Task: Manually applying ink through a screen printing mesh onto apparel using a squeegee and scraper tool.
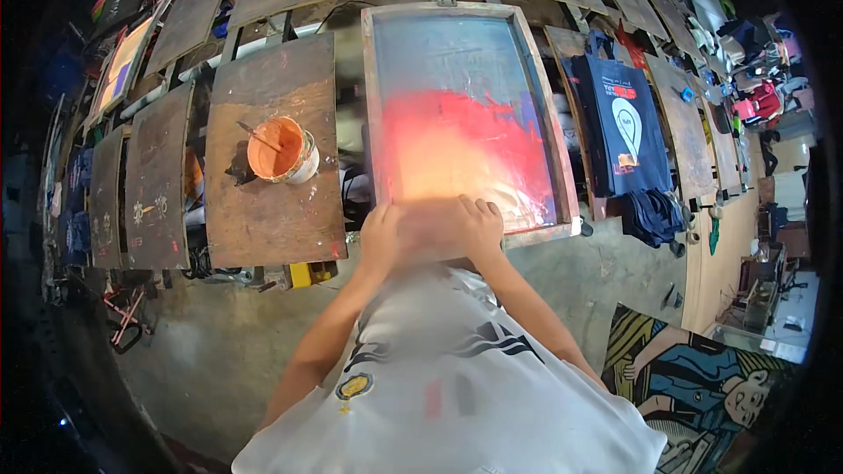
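Observation:
At the near end of a wooden-framed printing screen point(439, 11), my left hand point(380, 235) and my right hand point(482, 225) grip a wide squeegee point(432, 226) between them. The squeegee is brownish and blurred, and its lower edge is hard to make out. Fingers of both hands curl over its far side. Red and orange ink point(430, 145) spreads across the near part of the mesh, while the far part looks grey-blue. To the left, a small ink bucket point(309, 163) with orange inside stands on a brown board point(272, 228). A stick point(256, 135) leans in the bucket.
Several worn boards surround the screen. A dark blue tote bag point(625, 123) with a white print lies on a board to the right, with more dark cloth point(652, 215) hanging below it. A painted panel point(702, 386) is at the lower right. Something yellow point(312, 274) sits below the left board.

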`<state>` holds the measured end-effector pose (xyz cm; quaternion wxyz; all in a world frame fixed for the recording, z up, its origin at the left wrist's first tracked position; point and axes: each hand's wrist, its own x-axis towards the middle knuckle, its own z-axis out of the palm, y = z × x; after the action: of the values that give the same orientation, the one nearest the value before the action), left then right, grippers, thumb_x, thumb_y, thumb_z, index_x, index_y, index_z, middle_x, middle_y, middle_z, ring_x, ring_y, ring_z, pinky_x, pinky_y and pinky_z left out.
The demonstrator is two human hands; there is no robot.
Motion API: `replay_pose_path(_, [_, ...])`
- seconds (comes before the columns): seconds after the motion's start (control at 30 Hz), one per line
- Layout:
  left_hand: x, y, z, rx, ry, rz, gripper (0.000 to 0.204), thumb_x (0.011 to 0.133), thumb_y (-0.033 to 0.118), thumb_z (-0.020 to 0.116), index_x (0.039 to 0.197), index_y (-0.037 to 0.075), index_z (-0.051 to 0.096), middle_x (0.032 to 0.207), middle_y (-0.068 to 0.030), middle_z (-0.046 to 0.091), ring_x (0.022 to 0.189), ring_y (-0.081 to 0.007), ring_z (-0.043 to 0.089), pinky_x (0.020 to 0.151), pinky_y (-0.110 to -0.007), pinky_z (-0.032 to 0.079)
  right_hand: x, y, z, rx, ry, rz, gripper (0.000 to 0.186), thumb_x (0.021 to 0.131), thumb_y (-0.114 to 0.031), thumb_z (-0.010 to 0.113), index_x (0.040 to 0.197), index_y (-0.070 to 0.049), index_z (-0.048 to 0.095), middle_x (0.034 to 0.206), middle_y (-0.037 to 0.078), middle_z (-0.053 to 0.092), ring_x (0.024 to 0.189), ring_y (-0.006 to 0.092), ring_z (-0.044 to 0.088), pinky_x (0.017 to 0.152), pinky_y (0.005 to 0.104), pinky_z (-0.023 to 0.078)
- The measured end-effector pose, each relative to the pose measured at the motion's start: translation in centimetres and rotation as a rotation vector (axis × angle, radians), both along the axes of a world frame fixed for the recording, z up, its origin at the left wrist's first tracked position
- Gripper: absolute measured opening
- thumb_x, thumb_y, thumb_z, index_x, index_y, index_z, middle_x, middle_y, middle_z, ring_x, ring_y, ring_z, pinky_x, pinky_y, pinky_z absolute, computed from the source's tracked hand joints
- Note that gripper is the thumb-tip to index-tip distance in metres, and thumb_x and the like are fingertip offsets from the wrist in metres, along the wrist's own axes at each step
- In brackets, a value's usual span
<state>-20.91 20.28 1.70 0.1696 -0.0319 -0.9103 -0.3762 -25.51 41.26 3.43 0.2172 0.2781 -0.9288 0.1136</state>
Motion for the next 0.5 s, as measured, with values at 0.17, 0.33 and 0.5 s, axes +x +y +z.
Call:
replay_pose_path(0.17, [4.1, 0.7, -0.4, -0.078, -0.173, -0.058, 0.027, 0.068, -0.007, 0.063, 0.093, 0.005, 0.062, 0.093, -0.0143, 0.059, 0.091, -0.0382, 0.059, 0.076, -0.047, 0.048, 3.1, 1.3, 0.5, 0.004, -0.075, 0.027, 0.010, 0.074, -0.016, 0.064, 0.083, -0.012, 0.061, 0.084, 0.002, 0.062, 0.072, 0.0197, 0.060, 0.066, 0.0362, 0.045])
replay_pose_path(0.33, [2.6, 1.0, 0.3, -0.079, -0.135, 0.007, 0.024, 0.070, -0.006, 0.060, 0.091, 0.004, 0.062, 0.092, -0.0138, 0.059, 0.089, -0.0383, 0.060, 0.076, -0.047, 0.048, 1.7, 0.6, 0.6, 0.021, -0.042, 0.010, 0.009, 0.075, -0.015, 0.064, 0.083, -0.012, 0.061, 0.085, 0.003, 0.063, 0.073, 0.0193, 0.060, 0.066, 0.0362, 0.045])
replay_pose_path(0.5, [-0.4, -0.4, 1.2, -0.049, -0.016, -0.029, 0.023, 0.071, -0.004, 0.060, 0.092, 0.005, 0.063, 0.089, -0.0135, 0.059, 0.087, -0.0385, 0.060, 0.074, -0.046, 0.048, -0.8, -0.1, -0.2, 0.037, -0.056, 0.006, 0.013, 0.075, -0.016, 0.064, 0.086, -0.011, 0.062, 0.089, 0.002, 0.065, 0.074, 0.0195, 0.060, 0.069, 0.0360, 0.046])
